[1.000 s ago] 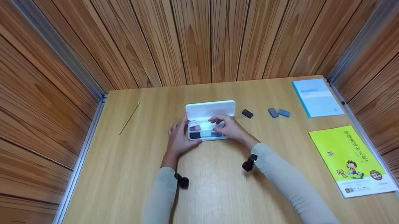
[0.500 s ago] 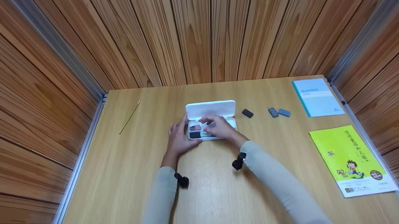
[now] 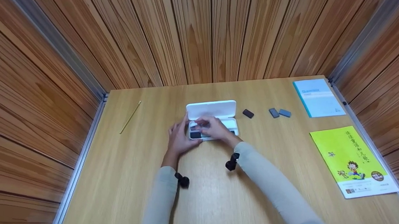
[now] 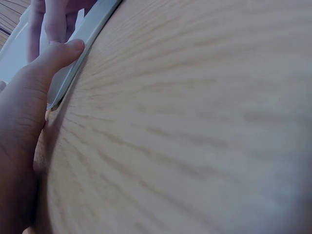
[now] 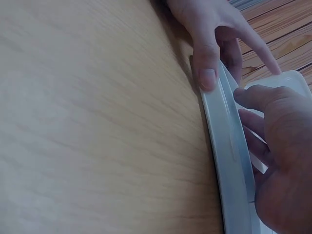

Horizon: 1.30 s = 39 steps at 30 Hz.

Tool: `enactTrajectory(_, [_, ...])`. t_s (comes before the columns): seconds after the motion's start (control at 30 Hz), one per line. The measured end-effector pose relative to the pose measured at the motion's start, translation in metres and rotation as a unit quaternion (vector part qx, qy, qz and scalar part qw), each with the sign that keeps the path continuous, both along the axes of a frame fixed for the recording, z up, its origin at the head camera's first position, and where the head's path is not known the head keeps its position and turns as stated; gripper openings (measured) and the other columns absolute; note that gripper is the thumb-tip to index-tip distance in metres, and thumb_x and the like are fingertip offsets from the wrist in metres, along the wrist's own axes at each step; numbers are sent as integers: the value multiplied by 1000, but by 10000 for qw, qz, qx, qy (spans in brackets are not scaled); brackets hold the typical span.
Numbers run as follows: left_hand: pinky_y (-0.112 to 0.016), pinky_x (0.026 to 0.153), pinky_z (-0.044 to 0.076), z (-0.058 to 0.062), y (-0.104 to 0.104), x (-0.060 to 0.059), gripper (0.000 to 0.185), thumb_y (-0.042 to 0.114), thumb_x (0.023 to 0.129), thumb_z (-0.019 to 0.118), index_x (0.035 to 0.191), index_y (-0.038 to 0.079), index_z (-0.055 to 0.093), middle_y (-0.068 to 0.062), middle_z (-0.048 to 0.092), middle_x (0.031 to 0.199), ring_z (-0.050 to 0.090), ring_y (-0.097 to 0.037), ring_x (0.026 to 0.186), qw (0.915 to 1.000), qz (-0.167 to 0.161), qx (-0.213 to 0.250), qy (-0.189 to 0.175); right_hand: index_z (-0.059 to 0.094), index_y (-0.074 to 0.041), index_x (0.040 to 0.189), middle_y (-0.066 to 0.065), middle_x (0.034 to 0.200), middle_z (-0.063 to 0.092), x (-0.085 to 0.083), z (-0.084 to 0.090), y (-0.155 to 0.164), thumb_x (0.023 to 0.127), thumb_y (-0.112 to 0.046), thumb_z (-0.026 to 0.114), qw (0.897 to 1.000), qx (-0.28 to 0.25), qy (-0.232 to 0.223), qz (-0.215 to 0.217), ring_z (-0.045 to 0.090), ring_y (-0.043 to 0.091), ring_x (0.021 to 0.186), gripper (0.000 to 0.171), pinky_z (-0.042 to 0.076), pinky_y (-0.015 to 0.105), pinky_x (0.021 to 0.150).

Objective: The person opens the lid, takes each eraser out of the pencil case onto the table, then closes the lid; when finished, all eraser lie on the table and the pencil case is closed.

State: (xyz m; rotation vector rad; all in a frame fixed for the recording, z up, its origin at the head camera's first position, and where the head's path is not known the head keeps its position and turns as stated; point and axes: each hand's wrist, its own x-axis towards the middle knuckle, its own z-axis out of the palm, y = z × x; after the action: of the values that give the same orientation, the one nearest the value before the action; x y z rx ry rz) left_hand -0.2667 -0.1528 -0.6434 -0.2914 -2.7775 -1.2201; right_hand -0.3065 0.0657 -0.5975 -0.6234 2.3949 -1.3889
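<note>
A white pencil case lies on the table with its lid raised, showing compartments inside. My left hand grips its left end, the thumb on the front edge and the fingers round the side and back. My right hand reaches into the left part of the case, thumb and fingers bent; I cannot tell whether they pinch anything. Below its fingertips, a black block sits in the front left compartment. In the right wrist view, the right thumb is near the front wall. The right hand hides much of the compartments.
A dark eraser-like block lies right of the case, with two grey-blue blocks farther right. A thin gold stick is at the left. A pale blue booklet and a yellow-green book lie along the right edge.
My right hand has moved left across the case, from its right half to the left compartments, uncovering the right end. The left hand keeps its grip on the case.
</note>
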Motion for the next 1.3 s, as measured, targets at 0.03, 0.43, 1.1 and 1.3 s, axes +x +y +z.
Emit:
enactTrajectory(0.03, [-69, 133, 20, -1, 0, 0, 130, 59, 82, 94, 183, 27, 18, -8, 65, 164, 51, -40, 152, 10000, -13, -17, 4, 71, -10, 149, 15, 144, 76, 1, -1, -1, 109, -13, 73, 10000, -13, -5, -24, 69, 36, 141, 40, 50, 55, 127])
enactTrajectory(0.43, [-68, 133, 19, 4, -8, -1, 128, 56, 83, 95, 182, 33, 18, -7, 62, 168, 48, -41, 154, 9999, 63, 74, -68, 69, -13, 152, 16, 149, 73, 0, 4, -19, 111, -12, 70, 9998, 134, -112, -6, 68, 36, 143, 42, 51, 53, 126])
enactTrajectory(1.1, [-71, 129, 22, 2, -2, -3, 133, 47, 80, 98, 183, 23, 17, -11, 65, 165, 52, -44, 148, 9999, -115, -74, 16, 64, -17, 160, 21, 155, 56, 5, 4, -18, 107, -1, 68, 9988, 446, 6, 211, 61, 38, 142, 56, 49, 56, 125])
enactTrajectory(1.3, [-70, 130, 22, 0, 0, -2, 132, 49, 81, 98, 183, 25, 17, -10, 65, 164, 52, -43, 149, 9999, -98, -38, -40, 66, -17, 159, 22, 156, 52, 6, 1, -14, 105, -1, 70, 9988, 450, 72, 190, 56, 40, 144, 57, 46, 57, 127])
